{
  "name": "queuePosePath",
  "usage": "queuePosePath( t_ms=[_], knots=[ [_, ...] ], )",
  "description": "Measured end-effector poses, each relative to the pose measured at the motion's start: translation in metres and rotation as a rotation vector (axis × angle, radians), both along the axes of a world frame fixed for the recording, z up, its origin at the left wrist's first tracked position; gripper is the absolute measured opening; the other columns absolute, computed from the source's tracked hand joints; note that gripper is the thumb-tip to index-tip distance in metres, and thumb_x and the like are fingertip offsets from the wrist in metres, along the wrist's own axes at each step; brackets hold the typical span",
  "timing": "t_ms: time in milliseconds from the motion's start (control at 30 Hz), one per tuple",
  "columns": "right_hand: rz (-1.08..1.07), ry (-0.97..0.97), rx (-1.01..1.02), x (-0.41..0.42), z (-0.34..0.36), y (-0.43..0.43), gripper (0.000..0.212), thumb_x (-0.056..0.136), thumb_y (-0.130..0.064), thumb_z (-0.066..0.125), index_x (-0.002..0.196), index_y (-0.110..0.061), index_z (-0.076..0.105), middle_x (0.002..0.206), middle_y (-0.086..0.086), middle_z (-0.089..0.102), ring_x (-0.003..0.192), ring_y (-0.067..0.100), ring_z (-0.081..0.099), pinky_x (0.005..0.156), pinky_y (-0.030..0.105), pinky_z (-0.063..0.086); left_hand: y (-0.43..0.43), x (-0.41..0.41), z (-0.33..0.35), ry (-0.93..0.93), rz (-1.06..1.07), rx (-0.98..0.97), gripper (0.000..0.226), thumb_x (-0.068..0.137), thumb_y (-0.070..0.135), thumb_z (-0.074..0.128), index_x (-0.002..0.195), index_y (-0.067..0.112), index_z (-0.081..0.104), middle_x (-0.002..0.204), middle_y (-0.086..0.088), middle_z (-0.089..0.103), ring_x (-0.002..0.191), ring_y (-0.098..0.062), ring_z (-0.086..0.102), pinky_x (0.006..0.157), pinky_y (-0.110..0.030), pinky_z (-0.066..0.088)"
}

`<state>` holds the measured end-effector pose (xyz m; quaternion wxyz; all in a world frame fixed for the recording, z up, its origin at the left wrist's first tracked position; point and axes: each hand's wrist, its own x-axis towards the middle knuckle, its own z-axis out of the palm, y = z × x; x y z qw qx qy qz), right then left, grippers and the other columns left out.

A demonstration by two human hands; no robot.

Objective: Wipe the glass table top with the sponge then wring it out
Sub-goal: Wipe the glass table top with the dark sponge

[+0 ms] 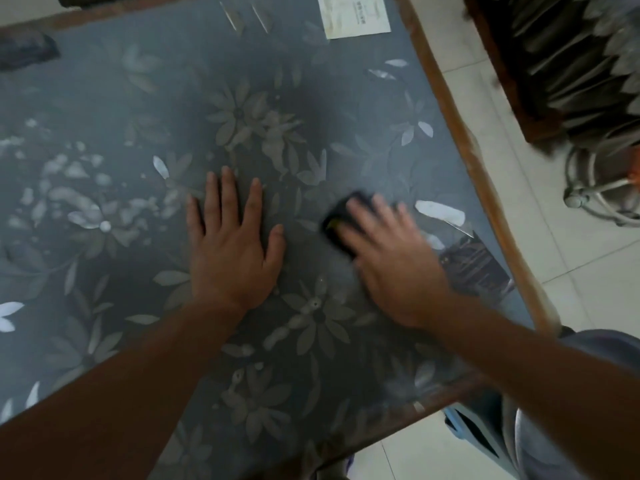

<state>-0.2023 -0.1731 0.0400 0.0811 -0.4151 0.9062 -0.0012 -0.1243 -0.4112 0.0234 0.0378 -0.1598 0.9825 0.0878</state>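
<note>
Sponge (341,220) under right hand (391,258), left hand (232,251) flat beside, paper (355,15) far corner

This looks like a living space in a home. A glass table top (104,81) covers a flower-patterned cloth inside a worn wooden frame (446,109). Pale floor tiles (571,258) surround it, and dark wooden furniture (512,81) stands nearby.

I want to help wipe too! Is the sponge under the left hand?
No, the dark sponge is under the right hand; the left hand lies flat on the glass table top.
</note>
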Motion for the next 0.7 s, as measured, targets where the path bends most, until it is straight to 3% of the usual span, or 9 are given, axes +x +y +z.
queuePosePath(
  t_ms=[67, 133, 267, 333, 433, 500, 533, 633, 700],
  knots=[
    [-0.314, 0.013, -0.072, -0.032, 0.001, -0.006, 0.056, 0.102, -0.033, 0.039, 0.156, -0.024, 0.03, 0.166, 0.008, 0.022, 0.153, 0.039, 0.015, 0.124, 0.056, 0.01, 0.001, -0.001, 0.0, -0.01, 0.001, -0.015, 0.071, 0.097, 0.056, 0.019, 0.159, 0.02, 0.015, 0.166, -0.015, 0.004, 0.154, -0.029, -0.003, 0.122, -0.054, 0.0],
    [-0.418, 0.004, -0.101, -0.014, 0.003, -0.021, 0.056, 0.102, -0.036, 0.035, 0.157, -0.023, 0.03, 0.167, 0.007, 0.02, 0.153, 0.039, 0.012, 0.124, 0.056, 0.011, 0.0, -0.002, 0.001, -0.015, -0.002, -0.012, 0.072, 0.096, 0.057, 0.018, 0.159, 0.021, 0.013, 0.167, -0.014, 0.002, 0.154, -0.028, -0.004, 0.122, -0.054, 0.0],
    [0.064, -0.105, -0.026, 0.086, 0.007, 0.011, 0.055, 0.1, -0.037, 0.04, 0.154, -0.025, 0.035, 0.167, 0.007, 0.022, 0.153, 0.039, 0.015, 0.123, 0.059, 0.012, -0.005, 0.0, 0.005, -0.003, -0.017, 0.084, 0.077, 0.091, 0.06, 0.023, 0.158, 0.023, 0.018, 0.167, -0.014, 0.002, 0.154, -0.028, -0.003, 0.122, -0.053, -0.003],
    [0.174, -0.036, 0.014, 0.069, 0.004, 0.048, 0.057, 0.098, -0.037, 0.045, 0.153, -0.028, 0.033, 0.166, 0.006, 0.023, 0.153, 0.037, 0.016, 0.123, 0.059, 0.011, -0.01, 0.004, 0.007, 0.019, -0.059, 0.13, 0.079, 0.087, 0.062, 0.03, 0.156, 0.024, 0.025, 0.165, -0.018, 0.008, 0.153, -0.032, 0.004, 0.121, -0.053, -0.003],
    [-0.29, 0.016, -0.004, 0.016, 0.005, 0.078, 0.057, 0.099, -0.034, 0.039, 0.154, -0.023, 0.031, 0.165, 0.009, 0.024, 0.152, 0.038, 0.018, 0.121, 0.06, 0.017, -0.014, 0.007, 0.007, 0.028, -0.151, 0.126, 0.08, 0.079, 0.063, 0.04, 0.148, 0.021, 0.039, 0.155, -0.027, 0.026, 0.144, -0.042, 0.022, 0.119, -0.06, 0.004],
    [-0.517, 0.033, -0.059, 0.028, 0.008, 0.068, 0.058, 0.101, -0.036, 0.035, 0.157, -0.023, 0.027, 0.167, 0.008, 0.021, 0.153, 0.037, 0.013, 0.122, 0.059, 0.015, -0.015, 0.006, 0.011, -0.035, -0.156, 0.111, 0.081, 0.077, 0.065, 0.038, 0.148, 0.027, 0.038, 0.155, -0.026, 0.025, 0.145, -0.04, 0.019, 0.119, -0.059, 0.003],
    [-0.466, 0.048, -0.057, 0.049, 0.005, 0.06, 0.059, 0.101, -0.037, 0.036, 0.157, -0.024, 0.026, 0.167, 0.007, 0.019, 0.154, 0.038, 0.011, 0.123, 0.058, 0.013, -0.014, 0.006, 0.014, -0.071, -0.154, 0.093, 0.081, 0.077, 0.066, 0.036, 0.15, 0.031, 0.035, 0.157, -0.025, 0.023, 0.147, -0.038, 0.016, 0.119, -0.059, 0.001],
    [-0.005, -0.066, -0.019, 0.112, 0.004, 0.06, 0.056, 0.101, -0.039, 0.042, 0.154, -0.026, 0.032, 0.166, 0.006, 0.021, 0.153, 0.038, 0.013, 0.124, 0.056, 0.009, -0.001, 0.017, 0.026, -0.069, -0.114, 0.034, 0.072, 0.083, 0.06, 0.037, 0.15, 0.032, 0.034, 0.157, -0.023, 0.024, 0.148, -0.037, 0.017, 0.118, -0.061, 0.005],
    [0.126, -0.012, 0.02, 0.096, 0.005, 0.082, 0.056, 0.097, -0.037, 0.047, 0.151, -0.026, 0.037, 0.164, 0.007, 0.027, 0.151, 0.038, 0.02, 0.123, 0.057, 0.012, 0.015, 0.034, 0.032, -0.032, -0.071, 0.059, 0.066, 0.086, 0.054, 0.041, 0.148, 0.03, 0.037, 0.157, -0.021, 0.025, 0.149, -0.036, 0.017, 0.117, -0.062, 0.005]
  ],
)
